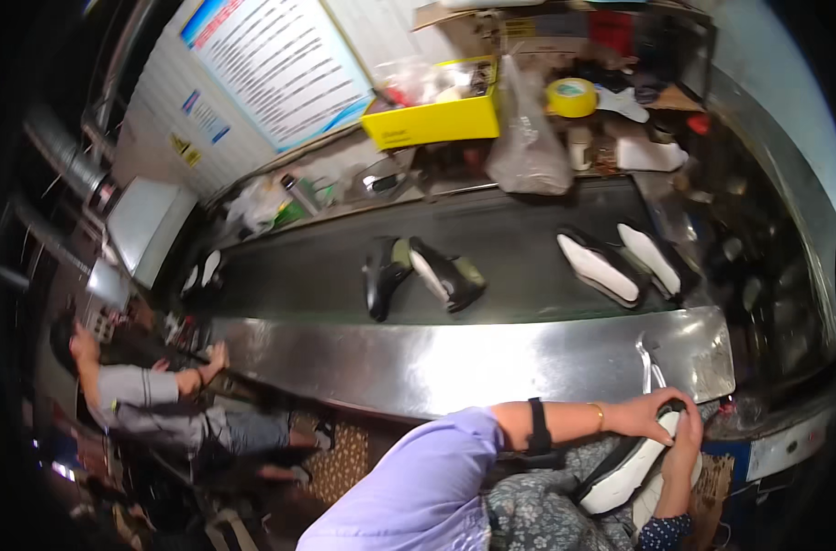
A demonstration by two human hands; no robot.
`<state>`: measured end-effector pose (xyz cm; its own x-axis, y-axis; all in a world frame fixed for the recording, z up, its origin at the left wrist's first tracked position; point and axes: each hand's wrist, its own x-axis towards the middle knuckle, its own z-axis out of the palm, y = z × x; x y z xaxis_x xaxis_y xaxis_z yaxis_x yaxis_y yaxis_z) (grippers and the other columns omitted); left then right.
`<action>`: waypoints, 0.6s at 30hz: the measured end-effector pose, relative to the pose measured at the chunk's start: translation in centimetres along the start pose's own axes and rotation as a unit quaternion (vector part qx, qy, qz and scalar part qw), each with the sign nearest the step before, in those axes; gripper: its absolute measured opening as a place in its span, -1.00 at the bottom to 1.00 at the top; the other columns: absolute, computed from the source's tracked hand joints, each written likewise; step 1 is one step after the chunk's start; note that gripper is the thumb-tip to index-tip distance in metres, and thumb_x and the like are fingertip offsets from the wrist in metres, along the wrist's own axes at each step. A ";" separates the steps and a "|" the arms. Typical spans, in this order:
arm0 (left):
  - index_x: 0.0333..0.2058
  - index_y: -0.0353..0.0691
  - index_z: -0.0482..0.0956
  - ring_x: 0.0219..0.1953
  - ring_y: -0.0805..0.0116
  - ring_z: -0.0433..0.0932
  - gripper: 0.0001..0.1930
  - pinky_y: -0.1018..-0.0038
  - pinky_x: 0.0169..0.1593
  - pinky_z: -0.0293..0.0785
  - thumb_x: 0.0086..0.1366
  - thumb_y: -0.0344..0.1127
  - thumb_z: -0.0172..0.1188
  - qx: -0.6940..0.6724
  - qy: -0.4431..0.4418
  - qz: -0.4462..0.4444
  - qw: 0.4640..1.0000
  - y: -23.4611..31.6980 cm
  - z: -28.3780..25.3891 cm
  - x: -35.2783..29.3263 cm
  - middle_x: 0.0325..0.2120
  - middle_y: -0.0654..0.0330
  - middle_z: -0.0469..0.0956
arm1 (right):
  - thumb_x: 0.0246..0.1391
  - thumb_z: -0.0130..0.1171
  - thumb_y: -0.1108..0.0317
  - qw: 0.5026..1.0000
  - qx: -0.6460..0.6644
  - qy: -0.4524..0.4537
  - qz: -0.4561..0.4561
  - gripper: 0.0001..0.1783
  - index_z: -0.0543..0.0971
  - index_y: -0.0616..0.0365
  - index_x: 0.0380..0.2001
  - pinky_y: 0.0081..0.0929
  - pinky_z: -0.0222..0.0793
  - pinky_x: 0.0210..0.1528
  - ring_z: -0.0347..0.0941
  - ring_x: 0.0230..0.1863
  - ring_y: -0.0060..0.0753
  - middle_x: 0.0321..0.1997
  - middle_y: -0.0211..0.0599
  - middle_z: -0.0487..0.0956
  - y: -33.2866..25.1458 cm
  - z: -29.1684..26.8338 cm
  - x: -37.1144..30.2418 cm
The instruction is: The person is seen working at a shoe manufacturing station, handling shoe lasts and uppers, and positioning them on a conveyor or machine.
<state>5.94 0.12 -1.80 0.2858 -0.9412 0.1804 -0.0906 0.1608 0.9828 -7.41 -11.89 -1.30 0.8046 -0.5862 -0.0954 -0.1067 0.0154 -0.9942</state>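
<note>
Above my lap is a black shoe (617, 479), tilted, its long white underside turned up. My left hand (645, 416) grips one end of it, the thumb pressed against the white surface near the rim. From the other side my right hand (682, 450) closes round the same end, fingers at the black edge. Beside the shoe, partly hidden by it and my right wrist, lies another white, sole-like piece (650, 491). A slim metal hand tool (652, 361) with two handles rests on the steel ledge just beyond my hands.
A steel ledge (372, 363) borders a dark conveyor belt (519, 257) carrying black shoes (601, 264), black boots (386, 275) and more shoes (203, 273) far left. Behind stand a yellow box (436, 129), a plastic bag (531, 147) and a tape roll (572, 97). Another person (151, 404) sits at left.
</note>
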 end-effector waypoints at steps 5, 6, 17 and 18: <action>0.15 -0.21 0.31 0.23 0.01 0.29 -0.20 0.26 0.28 0.19 -0.08 -0.17 0.47 0.016 0.009 0.005 1.000 -0.1 2.2 0.1 0.11 0.00 0.35 | 0.36 -0.11 0.33 0.994 0.112 -0.009 0.007 -0.58 0.38 0.29 0.19 -0.37 0.11 0.34 0.28 0.26 -0.32 0.23 -0.18 0.40 2.2 -2.2 -1.0; 0.16 -0.20 0.30 0.26 0.00 0.25 -0.18 0.24 0.31 0.15 -0.09 -0.17 0.48 0.083 0.030 -0.006 0.996 1.0 3.3 0.2 0.12 0.00 0.34 | 0.37 -0.10 0.26 0.988 0.154 -0.025 0.012 -0.54 0.34 0.28 0.23 -0.36 0.08 0.36 0.26 0.28 -0.31 0.26 -0.18 0.37 2.1 -3.3 -1.5; 0.12 -0.29 0.45 0.11 0.29 0.47 -0.54 0.39 0.17 0.39 0.28 -0.30 0.28 -0.174 -0.375 -0.075 0.907 6.2 7.2 -1.9 0.11 0.08 0.47 | 0.02 0.13 0.21 0.924 0.292 0.154 0.191 -0.39 0.36 0.16 0.16 -0.23 0.35 0.20 0.42 0.13 -0.22 0.15 -0.10 0.44 -1.3 -18.0 -22.6; 0.11 -0.28 0.47 0.06 0.32 0.52 -0.56 0.41 0.13 0.43 0.29 -0.33 0.27 -0.075 -0.340 -0.026 0.937 6.0 5.4 -1.8 0.07 0.13 0.51 | -0.03 0.23 0.29 0.871 0.344 0.285 0.207 -0.40 0.39 0.11 0.13 -0.16 0.32 0.23 0.37 0.19 -0.21 0.18 -0.07 0.41 3.2 -20.7 -27.6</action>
<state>-0.24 1.13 3.53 -0.3918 -0.9128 0.1155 0.0563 0.1015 0.9932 -42.05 -12.47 -0.82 0.3382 -0.7196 -0.6065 0.2144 0.6864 -0.6949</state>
